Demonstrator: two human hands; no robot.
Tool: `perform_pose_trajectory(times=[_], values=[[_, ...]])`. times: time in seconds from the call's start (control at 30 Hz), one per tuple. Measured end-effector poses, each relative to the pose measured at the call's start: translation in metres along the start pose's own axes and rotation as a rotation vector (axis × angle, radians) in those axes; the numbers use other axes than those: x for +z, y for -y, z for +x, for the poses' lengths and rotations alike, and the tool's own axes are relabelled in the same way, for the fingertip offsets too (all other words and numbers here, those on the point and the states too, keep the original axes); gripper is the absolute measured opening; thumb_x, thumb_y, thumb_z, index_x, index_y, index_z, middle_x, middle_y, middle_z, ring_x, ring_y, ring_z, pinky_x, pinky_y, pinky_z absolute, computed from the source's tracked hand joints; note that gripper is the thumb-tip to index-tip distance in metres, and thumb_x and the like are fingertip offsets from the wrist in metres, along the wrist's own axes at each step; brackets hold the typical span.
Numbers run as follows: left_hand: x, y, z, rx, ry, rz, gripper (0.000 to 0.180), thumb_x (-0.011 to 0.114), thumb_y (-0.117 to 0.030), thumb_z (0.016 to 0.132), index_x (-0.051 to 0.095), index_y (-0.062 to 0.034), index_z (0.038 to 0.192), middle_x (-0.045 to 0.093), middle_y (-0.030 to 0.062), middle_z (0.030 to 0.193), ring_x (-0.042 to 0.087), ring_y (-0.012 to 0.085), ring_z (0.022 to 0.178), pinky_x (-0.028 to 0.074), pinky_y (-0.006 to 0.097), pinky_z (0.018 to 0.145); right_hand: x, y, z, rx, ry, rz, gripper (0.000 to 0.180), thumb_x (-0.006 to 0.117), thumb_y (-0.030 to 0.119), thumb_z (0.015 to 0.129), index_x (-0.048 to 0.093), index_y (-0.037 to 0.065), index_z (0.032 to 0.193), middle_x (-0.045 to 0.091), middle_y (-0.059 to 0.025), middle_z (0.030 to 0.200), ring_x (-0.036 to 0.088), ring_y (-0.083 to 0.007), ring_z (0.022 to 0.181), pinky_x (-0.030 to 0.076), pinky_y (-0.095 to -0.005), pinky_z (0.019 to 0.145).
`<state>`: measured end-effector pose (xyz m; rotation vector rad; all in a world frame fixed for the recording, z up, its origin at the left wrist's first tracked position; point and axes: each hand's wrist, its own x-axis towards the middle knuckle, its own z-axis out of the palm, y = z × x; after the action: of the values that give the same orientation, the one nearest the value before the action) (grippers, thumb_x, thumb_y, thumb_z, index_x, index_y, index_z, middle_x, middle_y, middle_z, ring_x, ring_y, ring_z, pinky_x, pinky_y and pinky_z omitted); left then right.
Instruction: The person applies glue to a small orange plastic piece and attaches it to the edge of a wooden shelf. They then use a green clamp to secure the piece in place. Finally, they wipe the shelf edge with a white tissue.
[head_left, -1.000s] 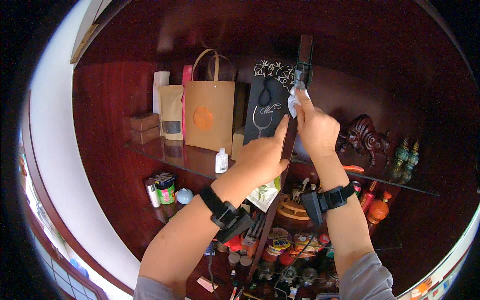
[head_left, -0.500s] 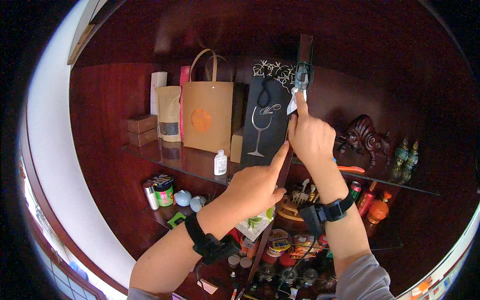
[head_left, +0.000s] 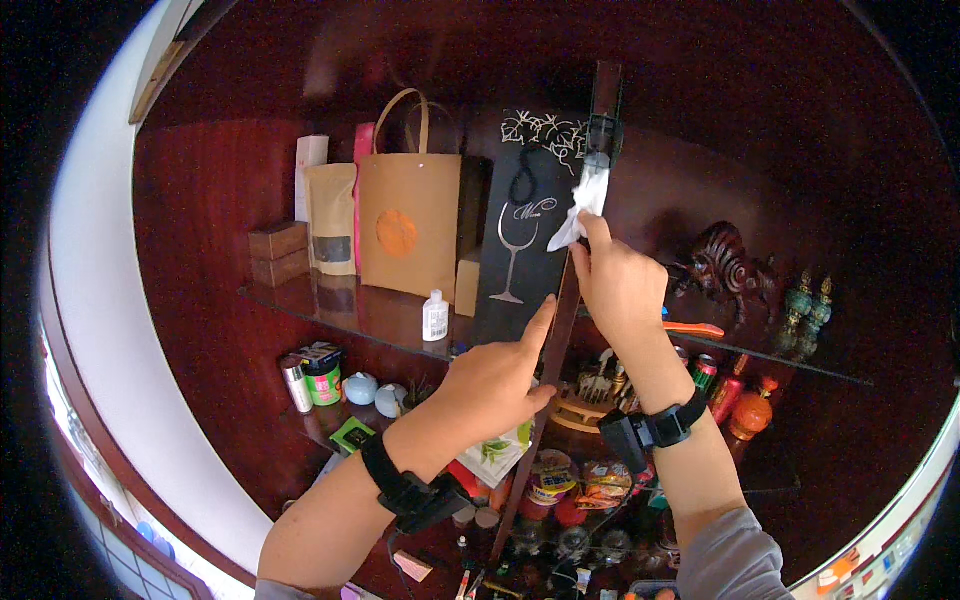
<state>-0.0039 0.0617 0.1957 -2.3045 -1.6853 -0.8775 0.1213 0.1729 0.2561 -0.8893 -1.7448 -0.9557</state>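
Note:
My right hand (head_left: 622, 285) pinches a white tissue (head_left: 587, 200) between thumb and fingertips. The tissue hangs along the front edge of a dark wooden upright (head_left: 567, 315), just below a dark, glassy fitting (head_left: 603, 135) on it. Lower down, my left hand (head_left: 495, 380) is at the same upright, index finger stretched upward along it and thumb apart; it holds nothing I can see, and its other fingers are mostly hidden. Behind the hands stands a tall black bag or box (head_left: 525, 245) with a wine glass drawn on it. Both wrists carry black straps with small devices.
Left on the glass shelf (head_left: 375, 322) are a brown paper bag (head_left: 410, 230), a kraft pouch (head_left: 333, 220), wooden boxes (head_left: 278, 253) and a small white bottle (head_left: 435, 317). Right stand a carved animal figure (head_left: 725, 262) and an orange-handled item (head_left: 693, 329). Jars and packets crowd lower shelves.
My right hand has come slightly down the upright, and more of the tissue now shows above its fingertips. My left hand has shifted only a little in the picture, its index finger still stretched.

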Motion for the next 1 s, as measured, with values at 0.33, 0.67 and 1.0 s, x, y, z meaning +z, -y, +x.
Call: perform_pose_trajectory(times=[0.33,0.67,1.0], values=[[-0.008,0.010,-0.015,-0.060,-0.041,-0.028,0.087,0.065,-0.027,0.072,0.012,-0.0061,0.137,0.056,0.0208,0.062,0.056,0.0395,0.061,0.045,0.046,0.058,-0.046,-0.024,0.004,0.099,-0.036,0.641,0.020,0.058,0.022,0.080,0.056,0.002,0.079,0.057,-0.0196,0.065,0.059,-0.0326,0.058,0.045,-0.0385,0.053],[0.009,-0.003,-0.022,-0.003,-0.019,-0.133,0.086,0.064,-0.029,0.074,0.009,-0.0100,0.138,0.057,0.0203,0.063,0.056,0.0397,0.059,0.046,0.046,0.055,-0.097,-0.078,0.120,0.128,-0.220,0.623,0.031,0.057,0.030,0.081,0.061,-0.001,0.082,0.062,-0.0089,0.070,0.057,-0.0159,0.063,0.044,-0.0278,0.060],[0.032,-0.007,-0.093,-0.088,0.174,-0.314,0.085,0.064,-0.033,0.075,0.011,-0.0094,0.138,0.059,0.0176,0.066,0.058,0.0374,0.057,0.048,0.043,0.055,-0.067,-0.068,0.124,0.054,-0.323,0.549,0.023,0.057,0.020,0.081,0.062,0.004,0.095,0.063,-0.0147,0.079,0.061,-0.0217,0.069,0.047,-0.0304,0.064]])
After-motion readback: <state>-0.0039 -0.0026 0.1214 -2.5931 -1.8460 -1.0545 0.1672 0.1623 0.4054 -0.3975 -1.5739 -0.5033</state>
